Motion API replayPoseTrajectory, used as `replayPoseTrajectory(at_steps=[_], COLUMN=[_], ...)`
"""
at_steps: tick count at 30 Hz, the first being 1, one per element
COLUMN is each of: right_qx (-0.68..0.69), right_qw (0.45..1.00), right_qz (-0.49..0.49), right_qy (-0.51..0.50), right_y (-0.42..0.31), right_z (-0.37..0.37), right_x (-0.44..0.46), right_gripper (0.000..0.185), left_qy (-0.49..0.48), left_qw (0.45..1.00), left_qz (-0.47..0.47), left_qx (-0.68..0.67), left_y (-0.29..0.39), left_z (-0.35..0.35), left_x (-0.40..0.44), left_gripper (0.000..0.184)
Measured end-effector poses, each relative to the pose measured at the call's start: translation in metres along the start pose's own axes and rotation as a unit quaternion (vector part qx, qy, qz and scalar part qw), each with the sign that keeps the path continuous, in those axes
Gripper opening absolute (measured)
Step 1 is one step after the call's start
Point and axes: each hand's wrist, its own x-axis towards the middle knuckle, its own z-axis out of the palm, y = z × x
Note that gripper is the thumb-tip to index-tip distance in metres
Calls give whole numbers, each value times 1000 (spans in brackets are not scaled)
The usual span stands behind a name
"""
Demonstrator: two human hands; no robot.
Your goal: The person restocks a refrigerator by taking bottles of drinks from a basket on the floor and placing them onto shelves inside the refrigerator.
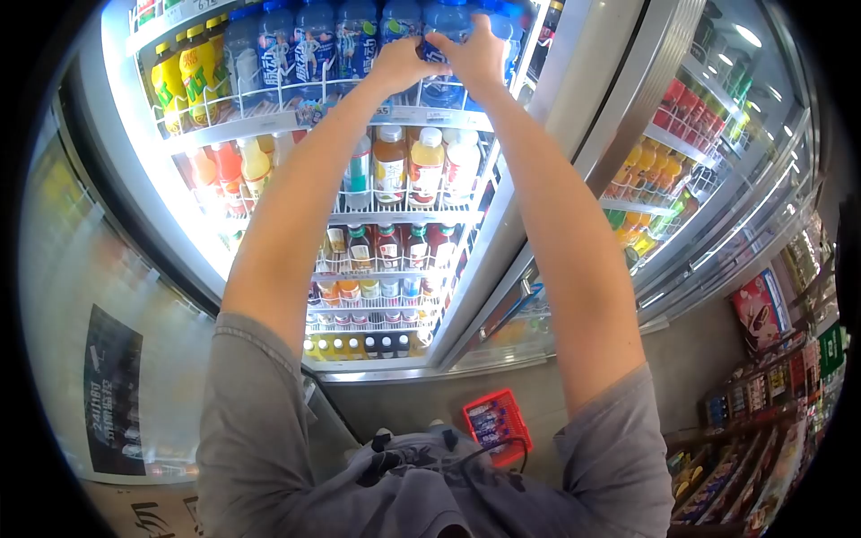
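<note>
Both hands reach up to the top visible shelf of a lit drinks fridge. My left hand [401, 67] is at the front of the blue bottles, its fingers pointing right toward a blue bottle [442, 90]. Around the upper right side of that same bottle is my right hand [477, 56], thumb and fingers bent. The two hands nearly meet in front of the bottle. Whether the left fingers press on it is not clear. More blue bottles [316, 45] stand upright in a row to the left, behind a white wire rail.
Yellow bottles [194, 76] stand at the shelf's left end. Lower shelves hold juice and tea bottles [390, 166]. Open fridge door [126, 359] at left; closed glass doors [682, 179] at right. A red basket [516, 421] with blue-labelled items sits on the floor.
</note>
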Motion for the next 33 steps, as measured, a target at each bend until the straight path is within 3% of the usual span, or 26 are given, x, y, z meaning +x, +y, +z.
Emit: replayPoseTrajectory(at_steps=[3,8,16,19,20,23,29,31,33], right_qx=[-93,-197,-92,-63,8,24,40,136,160], right_qw=[995,980,994,998,1000,998,996,987,982], right_qz=[20,-23,53,-19,9,-9,10,25,92], right_qy=[-44,-14,2,24,28,65,79,86,35], right_y=[-10,-8,-1,11,14,6,-26,-29,-37], right_z=[1,17,29,18,16,14,1,-3,-19], right_x=[5,2,-9,-10,-12,-33,-96,-123,-152], right_gripper=[71,60,43,41,43,48,47,47,48], left_qy=[19,49,54,47,34,22,85,107,179], left_qw=[997,992,993,991,993,997,995,991,979], left_qz=[-36,-31,-48,-75,-63,-45,27,53,94], left_qx=[66,110,94,104,94,66,-40,-52,-6], left_y=[5,-1,1,15,19,12,13,16,24], left_z=[3,12,18,7,0,-6,-9,-6,-4], left_x=[1,7,5,-5,-10,-15,-53,-72,-94], left_gripper=[60,44,38,51,54,58,53,46,39])
